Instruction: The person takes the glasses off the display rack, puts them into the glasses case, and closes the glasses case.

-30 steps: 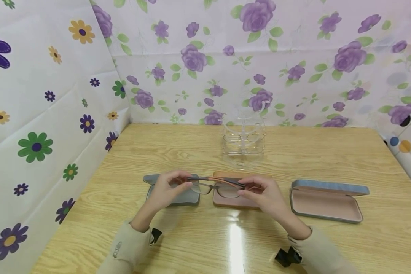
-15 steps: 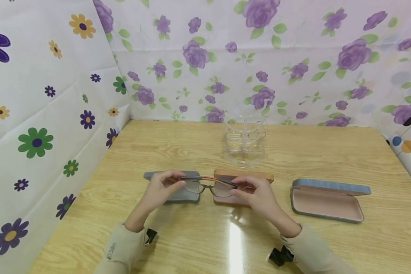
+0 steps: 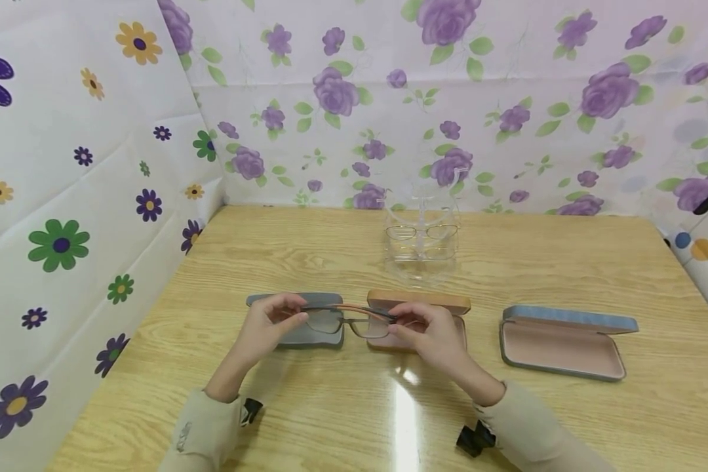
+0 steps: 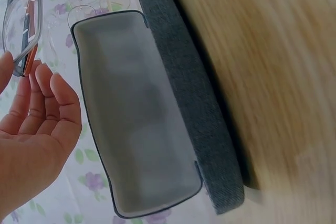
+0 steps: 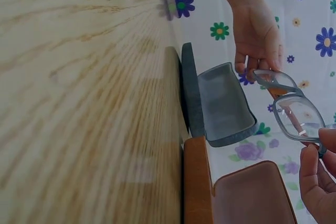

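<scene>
Both hands hold one pair of eyeglasses (image 3: pixel 370 328) with dark frames, its temples folded, grey outside and orange inside. My left hand (image 3: pixel 264 330) pinches the left end between thumb and fingers. At the other end, the right hand (image 3: pixel 432 333) grips the frame's corner. The glasses are held above an open grey glasses case (image 3: pixel 313 337) and overlap an open tan glasses case (image 3: pixel 419 301) beside it in the head view. Seen from the left wrist, the grey case's lining (image 4: pixel 128 114) has nothing on it, and the glasses (image 4: pixel 38 22) stand off to one side.
A third glasses case (image 3: pixel 560 347), blue with a pink lining, lies open at the right. Behind the cases rises a clear display stand (image 3: pixel 421 275) bearing thin gold-rimmed glasses (image 3: pixel 442 231). Flowered sheets (image 3: pixel 259 98) hang behind and left of the wooden table (image 3: pixel 259 249).
Both hands have shifted left together with the folded eyeglasses, from mostly over the tan case to between it and the grey one. The grip at both ends stays the same.
</scene>
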Tool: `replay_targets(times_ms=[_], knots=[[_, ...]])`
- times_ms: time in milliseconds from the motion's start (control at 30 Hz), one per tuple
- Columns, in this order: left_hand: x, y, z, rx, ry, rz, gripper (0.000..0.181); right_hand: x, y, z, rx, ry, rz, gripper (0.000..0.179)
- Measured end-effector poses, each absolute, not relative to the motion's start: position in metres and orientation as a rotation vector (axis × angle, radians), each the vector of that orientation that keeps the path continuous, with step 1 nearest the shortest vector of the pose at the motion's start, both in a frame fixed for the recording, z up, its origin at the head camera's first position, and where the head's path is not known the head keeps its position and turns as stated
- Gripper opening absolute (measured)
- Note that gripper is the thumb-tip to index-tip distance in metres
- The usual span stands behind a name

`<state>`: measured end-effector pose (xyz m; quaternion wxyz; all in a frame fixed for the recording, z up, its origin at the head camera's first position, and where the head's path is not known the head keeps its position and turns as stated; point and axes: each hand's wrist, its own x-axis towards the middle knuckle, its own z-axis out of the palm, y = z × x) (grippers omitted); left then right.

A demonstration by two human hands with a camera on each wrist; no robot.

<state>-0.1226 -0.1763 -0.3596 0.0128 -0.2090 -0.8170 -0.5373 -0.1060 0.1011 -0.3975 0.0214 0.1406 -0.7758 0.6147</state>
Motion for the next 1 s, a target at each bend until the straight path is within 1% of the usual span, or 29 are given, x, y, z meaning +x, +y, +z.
replay_targets(times_ms=[367, 600, 733, 1000], knots=[[-0.120, -0.188, -0.363, -0.569, -2.597, -1.630, 0.015, -0.110, 0.089, -0.402, 0.465, -2.423, 1.943, 0.016], [-0.129, -0.204, -0.384, -0.533, -2.621, -1.667, 0.017, -0.115, 0.083, -0.405, 0.497, -2.428, 1.893, 0.014], [-0.130, -0.211, -0.389, -0.526, -2.632, -1.650, 0.017, -0.117, 0.078, -0.404, 0.504, -2.432, 1.907, 0.013], [-0.127, -0.215, -0.388, -0.478, -2.665, -1.666, 0.019, -0.120, 0.071, -0.408, 0.482, -2.455, 1.946, 0.016]])
